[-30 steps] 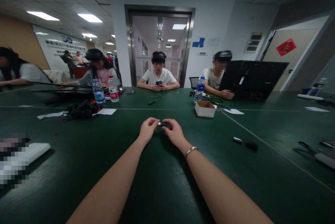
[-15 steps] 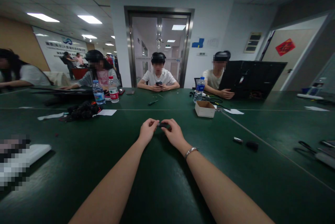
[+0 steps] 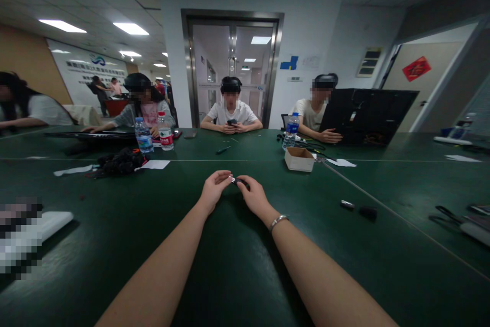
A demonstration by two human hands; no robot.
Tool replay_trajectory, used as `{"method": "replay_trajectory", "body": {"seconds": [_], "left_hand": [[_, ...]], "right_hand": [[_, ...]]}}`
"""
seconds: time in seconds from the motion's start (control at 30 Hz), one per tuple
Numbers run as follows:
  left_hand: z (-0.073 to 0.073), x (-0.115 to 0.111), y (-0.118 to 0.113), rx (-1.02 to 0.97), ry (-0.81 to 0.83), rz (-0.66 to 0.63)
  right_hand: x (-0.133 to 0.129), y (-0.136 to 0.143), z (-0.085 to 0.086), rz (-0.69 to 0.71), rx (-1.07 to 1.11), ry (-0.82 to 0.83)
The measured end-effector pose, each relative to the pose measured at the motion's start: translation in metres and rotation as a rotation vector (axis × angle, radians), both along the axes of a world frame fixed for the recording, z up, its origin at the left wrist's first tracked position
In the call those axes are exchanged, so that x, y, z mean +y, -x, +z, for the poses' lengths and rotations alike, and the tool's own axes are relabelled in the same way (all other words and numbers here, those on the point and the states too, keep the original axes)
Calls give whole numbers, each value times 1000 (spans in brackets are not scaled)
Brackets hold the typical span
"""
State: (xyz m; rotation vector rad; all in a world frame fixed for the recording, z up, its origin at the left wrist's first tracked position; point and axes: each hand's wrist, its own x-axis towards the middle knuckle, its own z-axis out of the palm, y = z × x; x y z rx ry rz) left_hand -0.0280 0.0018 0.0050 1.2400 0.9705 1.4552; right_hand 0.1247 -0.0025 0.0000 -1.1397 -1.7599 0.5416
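Above the green table (image 3: 229,240), my right hand (image 3: 253,194) is closed on a small black object (image 3: 241,182) with a shiny metallic end. My left hand (image 3: 214,189) is at that metallic end, its thumb and fingertips pressed near it. Whether the left fingers pinch a separate piece is too small to tell. To the right on the table lie a short silver cylinder (image 3: 347,205) and a black piece (image 3: 368,212) beside it.
Beyond my hands are a small open box (image 3: 299,160), a screwdriver (image 3: 223,150), a black bundle (image 3: 121,162), and bottles (image 3: 144,135). Several people sit around the table; one holds a large black panel (image 3: 369,115). A white object (image 3: 53,225) lies at left.
My left fingers have shifted and spread slightly, and more of the metallic end shows between my hands. My right fingers have curled further around the black object.
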Motion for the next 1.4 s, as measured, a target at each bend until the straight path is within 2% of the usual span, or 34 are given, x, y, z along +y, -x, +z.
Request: {"method": "replay_trajectory", "body": {"seconds": [0.2,0.53,0.8,1.07,1.23,1.4], "left_hand": [[4,-4,-1,85,5,-18],[4,-2,-1,225,9,72],[-1,0,1,394,-18,166],[-1,3,0,337,28,159],[-1,3,-1,279,0,147],[6,-3,-2,185,-3,60]], "right_hand": [[0,1,0,-6,62,51],[-3,-1,2,1,4,-88],[-12,1,11,34,-25,-105],[-17,4,15,55,-61,-122],[-13,3,12,41,-45,-127],[-6,1,6,2,-25,-75]]}}
